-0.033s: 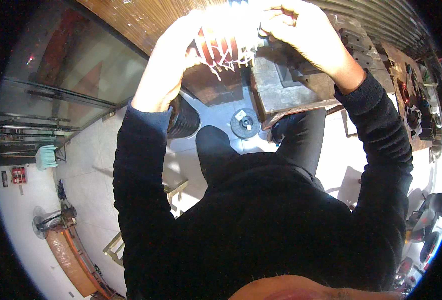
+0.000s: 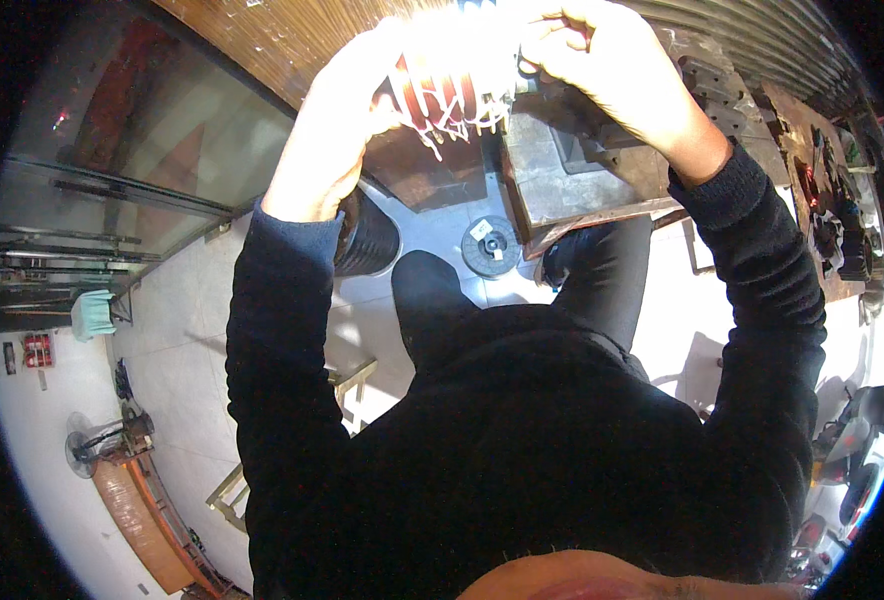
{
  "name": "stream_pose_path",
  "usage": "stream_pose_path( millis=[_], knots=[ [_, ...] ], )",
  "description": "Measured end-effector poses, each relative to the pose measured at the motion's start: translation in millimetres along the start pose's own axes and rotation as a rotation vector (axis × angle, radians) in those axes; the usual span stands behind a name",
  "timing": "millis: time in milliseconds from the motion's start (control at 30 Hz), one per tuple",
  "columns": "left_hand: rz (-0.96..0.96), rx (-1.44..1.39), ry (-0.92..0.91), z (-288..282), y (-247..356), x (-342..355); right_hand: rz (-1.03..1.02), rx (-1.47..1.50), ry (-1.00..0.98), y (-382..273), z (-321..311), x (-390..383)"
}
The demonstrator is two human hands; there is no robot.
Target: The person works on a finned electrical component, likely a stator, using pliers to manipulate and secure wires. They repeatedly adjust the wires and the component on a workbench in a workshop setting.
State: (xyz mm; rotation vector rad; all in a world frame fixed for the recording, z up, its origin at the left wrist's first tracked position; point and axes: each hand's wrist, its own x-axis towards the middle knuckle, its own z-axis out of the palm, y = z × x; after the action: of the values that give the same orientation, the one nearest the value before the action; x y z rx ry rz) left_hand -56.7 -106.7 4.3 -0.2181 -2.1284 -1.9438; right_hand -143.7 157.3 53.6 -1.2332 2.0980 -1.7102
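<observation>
Strong glare washes out the top of the view, where a bundle of reddish-brown wire coils (image 2: 447, 95) is bound with white cord, its loose ends hanging down. My left hand (image 2: 347, 105) curls round the left side of this bundle, its fingertips lost in the brightness. At the right end, my right hand (image 2: 607, 70) has its fingers bent and pinched together beside a small dark piece; what sits between those fingertips cannot be made out. Both arms are raised in dark sleeves.
A wooden tabletop (image 2: 262, 45) lies beyond my left hand. Below my right hand stands a worn workbench (image 2: 602, 185). A black spool (image 2: 490, 247) and a dark drum (image 2: 367, 235) are on the floor by my legs. Glass panels (image 2: 177, 130) stand at left.
</observation>
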Motion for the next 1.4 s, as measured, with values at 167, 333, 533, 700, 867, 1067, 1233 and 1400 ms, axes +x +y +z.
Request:
stream_pose_path(
  millis=[167, 333, 533, 700, 867, 1067, 1233, 1400],
  knots=[
    [0.026, 0.028, -0.042, 1, 8, 1, -0.042, -0.167, 0.057, 6, 4, 1],
    [-0.016, -0.056, -0.061, 0, 10, 3, -0.184, -0.250, 0.128, 13, 5, -6],
    [-0.076, -0.142, -0.096, -4, 13, 5, -0.218, 0.280, -0.091, 31, -2, 13],
    [-0.109, -0.209, -0.099, -1, 13, 3, -0.235, 0.221, -0.096, 40, -8, 8],
    [-0.130, -0.274, -0.122, 2, 17, 1, -0.300, 0.364, -0.102, 38, -5, 13],
    [-0.155, -0.309, -0.082, 6, 29, -3, -0.282, 0.159, -0.070, 48, -14, 14],
    [-0.226, -0.217, 0.006, 9, 24, 5, -0.215, 0.407, -0.313, 37, -11, 14],
    [-0.276, -0.191, 0.102, 5, 14, 14, -0.204, 0.495, -0.289, -5, -12, -1]
  ],
)
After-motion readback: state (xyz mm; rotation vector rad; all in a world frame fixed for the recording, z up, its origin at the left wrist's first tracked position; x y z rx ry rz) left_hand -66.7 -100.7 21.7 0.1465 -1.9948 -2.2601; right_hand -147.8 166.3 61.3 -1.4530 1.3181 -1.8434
